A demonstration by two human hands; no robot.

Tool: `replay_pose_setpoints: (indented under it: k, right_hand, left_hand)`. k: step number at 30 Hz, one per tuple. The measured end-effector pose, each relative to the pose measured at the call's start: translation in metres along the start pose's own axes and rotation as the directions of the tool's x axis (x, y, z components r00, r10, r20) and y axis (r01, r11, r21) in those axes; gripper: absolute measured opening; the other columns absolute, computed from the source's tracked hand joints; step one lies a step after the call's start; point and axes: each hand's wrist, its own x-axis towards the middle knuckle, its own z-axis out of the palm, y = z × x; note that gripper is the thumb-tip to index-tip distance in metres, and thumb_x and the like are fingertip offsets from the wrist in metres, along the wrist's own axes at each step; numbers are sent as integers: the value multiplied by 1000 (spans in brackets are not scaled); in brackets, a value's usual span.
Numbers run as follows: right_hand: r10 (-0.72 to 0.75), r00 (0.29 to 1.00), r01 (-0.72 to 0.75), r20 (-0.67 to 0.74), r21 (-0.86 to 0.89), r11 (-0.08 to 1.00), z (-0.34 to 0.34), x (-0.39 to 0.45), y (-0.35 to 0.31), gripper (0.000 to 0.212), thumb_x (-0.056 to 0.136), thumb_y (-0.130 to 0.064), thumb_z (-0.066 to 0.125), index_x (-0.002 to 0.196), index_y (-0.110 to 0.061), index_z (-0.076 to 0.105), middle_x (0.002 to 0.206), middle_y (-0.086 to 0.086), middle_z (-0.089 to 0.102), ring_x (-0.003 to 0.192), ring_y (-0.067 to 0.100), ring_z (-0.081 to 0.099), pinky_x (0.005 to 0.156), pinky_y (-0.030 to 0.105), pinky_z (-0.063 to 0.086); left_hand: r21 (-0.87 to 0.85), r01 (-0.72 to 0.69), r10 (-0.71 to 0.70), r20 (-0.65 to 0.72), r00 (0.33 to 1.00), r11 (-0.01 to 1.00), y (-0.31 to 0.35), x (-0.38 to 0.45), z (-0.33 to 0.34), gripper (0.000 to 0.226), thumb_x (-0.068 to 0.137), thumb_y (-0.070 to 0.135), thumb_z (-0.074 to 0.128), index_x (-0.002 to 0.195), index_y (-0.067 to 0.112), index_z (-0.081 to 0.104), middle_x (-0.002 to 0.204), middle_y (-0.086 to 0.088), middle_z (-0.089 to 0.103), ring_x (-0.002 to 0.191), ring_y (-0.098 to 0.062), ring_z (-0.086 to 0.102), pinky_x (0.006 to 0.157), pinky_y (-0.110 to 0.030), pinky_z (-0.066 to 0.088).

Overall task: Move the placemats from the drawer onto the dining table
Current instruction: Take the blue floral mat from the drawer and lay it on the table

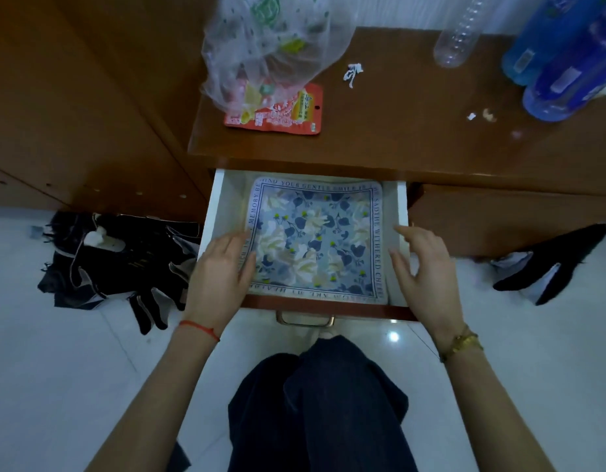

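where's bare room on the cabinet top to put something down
The widest bare patch on the cabinet top lies in the middle, between the red snack packet and the blue bottles. The left back is crowded by the plastic bag; small scraps sit near the bottles.

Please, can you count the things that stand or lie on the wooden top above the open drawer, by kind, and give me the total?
Blue bottles: 2
Clear empty bottle: 1
Clear plastic bag: 1
Red snack packet: 1
Small scraps: 3, one white twist and two crumbs
Total: 8
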Motion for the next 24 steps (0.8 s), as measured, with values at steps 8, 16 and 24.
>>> replay_pose_setpoints:
  k: [8, 16, 24]
  right_hand:
    - [120, 977, -118, 178, -20, 993, -15, 19, -19, 32, 95, -14, 59, 126, -9, 56, 120, 8, 60, 113, 22, 51, 102, 29, 40]
    - [202, 951, -191, 234, -70, 979, -20, 25, -12, 32, 94, -12, 59, 126, -7, 57, 118, 10, 60, 109, 24, 51, 97, 22, 39]
    - [227, 949, -223, 221, -44, 974, -8, 25, -6, 31, 95, -11, 57, 125, -6, 58, 119, 10, 60, 111, 22, 50, 99, 16, 33]
  left_hand:
    - [47, 208, -213, 219, 952, 977, 16, 29, -17, 33, 94, 21, 52, 123, 4, 56, 115, -17, 60, 107, -34, 54, 83, -42, 51]
    - [205, 374, -427, 431, 795, 904, 11, 51, 7, 35, 93, 19, 52, 117, -7, 54, 113, -28, 55, 108, -43, 51, 85, -50, 49]
    - [220, 508, -546, 481, 686, 833, 5, 54, 33, 34, 95, 21, 48, 109, -9, 54, 113, -29, 56, 105, -42, 55, 87, -46, 47]
